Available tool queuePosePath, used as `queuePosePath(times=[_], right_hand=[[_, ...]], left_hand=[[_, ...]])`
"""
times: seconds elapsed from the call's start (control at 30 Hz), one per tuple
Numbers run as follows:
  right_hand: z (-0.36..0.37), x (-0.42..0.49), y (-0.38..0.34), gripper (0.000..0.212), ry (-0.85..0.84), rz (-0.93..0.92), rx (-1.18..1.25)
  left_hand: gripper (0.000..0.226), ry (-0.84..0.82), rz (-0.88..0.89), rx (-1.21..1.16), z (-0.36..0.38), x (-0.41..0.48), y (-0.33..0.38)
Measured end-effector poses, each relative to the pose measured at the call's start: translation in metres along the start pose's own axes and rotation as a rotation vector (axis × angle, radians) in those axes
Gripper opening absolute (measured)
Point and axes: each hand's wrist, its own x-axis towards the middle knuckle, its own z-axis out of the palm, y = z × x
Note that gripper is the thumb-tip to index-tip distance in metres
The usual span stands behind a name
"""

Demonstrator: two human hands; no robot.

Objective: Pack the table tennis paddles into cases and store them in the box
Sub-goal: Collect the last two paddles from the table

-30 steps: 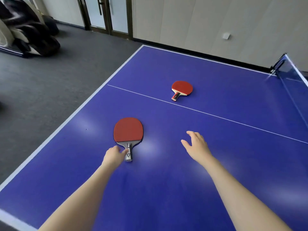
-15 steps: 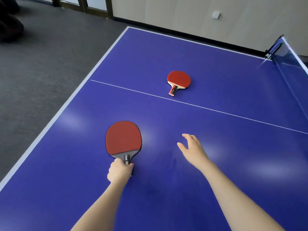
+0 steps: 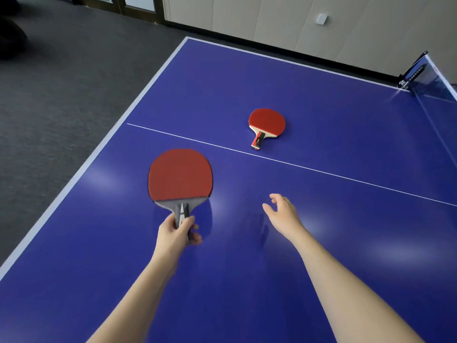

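My left hand (image 3: 176,233) grips the grey handle of a red-faced paddle (image 3: 180,177) and holds it just above the blue table (image 3: 247,280), its shadow showing beneath. A second, smaller red paddle (image 3: 267,123) with a red and black handle lies flat farther off, just past the white centre line. My right hand (image 3: 282,214) hovers over the table to the right of the held paddle, fingers relaxed, holding nothing. No case or box is in view.
The net and its clamp (image 3: 415,75) stand at the far right edge. The table's white-edged left side borders grey carpet (image 3: 61,95). A beige wall (image 3: 272,16) runs behind the table's far end.
My left hand closed round the near paddle's handle and lifted the paddle off the table. My right hand stayed about where it was. The view shifted downward.
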Motion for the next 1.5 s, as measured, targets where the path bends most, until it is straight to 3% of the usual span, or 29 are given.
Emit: queuePosePath(times=[0.27,0.6,0.77,0.9,1.03,1.13,1.3,1.5], right_hand=[[-0.003,0.091,-0.036,0.046,0.139,0.051,0.021],[0.013,0.217,-0.065,0.053,0.248,0.151,-0.099],[0.026,0.257,-0.067,0.064,0.360,0.239,-0.081],[0.027,0.281,-0.068,0.060,0.402,0.273,-0.001],[0.018,0.294,-0.072,0.044,0.321,0.335,0.216],[0.006,0.289,-0.080,0.009,0.185,0.320,0.592],[-0.008,0.243,-0.079,0.020,0.004,0.300,1.011],[0.013,0.131,-0.062,0.009,-0.079,0.211,1.042]], left_hand=[[0.016,-0.057,0.098,0.000,0.021,0.068,0.047],[0.017,-0.078,0.107,0.041,0.024,0.136,0.018],[0.018,-0.100,0.108,0.066,0.025,0.159,0.003],[0.020,-0.099,0.100,0.083,0.025,0.165,-0.006],[0.022,-0.096,0.082,0.091,0.028,0.164,-0.010],[0.021,-0.104,0.084,0.076,0.029,0.158,-0.008],[0.020,-0.074,0.095,0.026,0.025,0.141,0.004],[0.015,-0.059,0.131,-0.049,0.024,0.100,0.028]])
